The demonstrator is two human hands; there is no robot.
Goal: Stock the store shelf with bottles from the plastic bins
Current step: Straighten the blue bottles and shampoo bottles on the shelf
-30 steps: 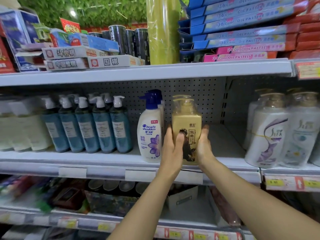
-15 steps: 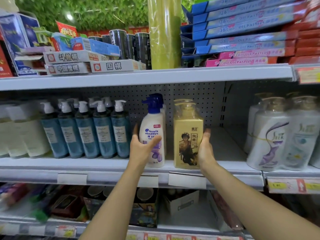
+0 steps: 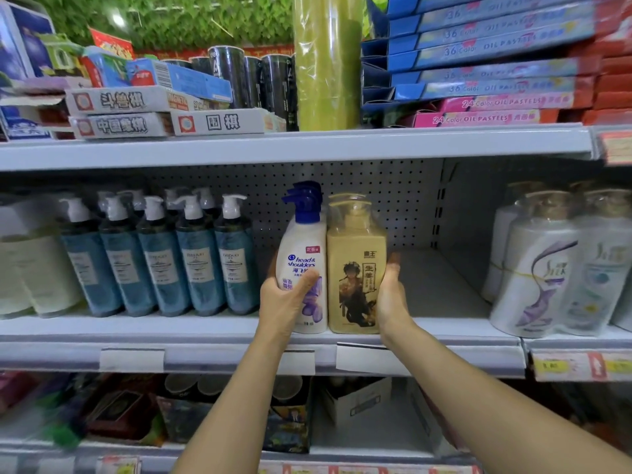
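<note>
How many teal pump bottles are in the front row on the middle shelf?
5. From the left: first teal pump bottle, second, third, fourth, fifth nearest the Head & Shoulders bottle. Pump heads behind show more, partly hidden.

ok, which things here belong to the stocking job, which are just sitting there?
Job: white Head & Shoulders bottle, gripped by left hand; yellow bottle, right hand flat against its side; middle shelf.
Not job: teal pump bottles; oil pastel boxes.

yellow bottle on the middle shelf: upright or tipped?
Upright. The yellow bottle stands on its base on the shelf, cap uppermost, beside the white bottle; the right hand rests against its side.
</note>
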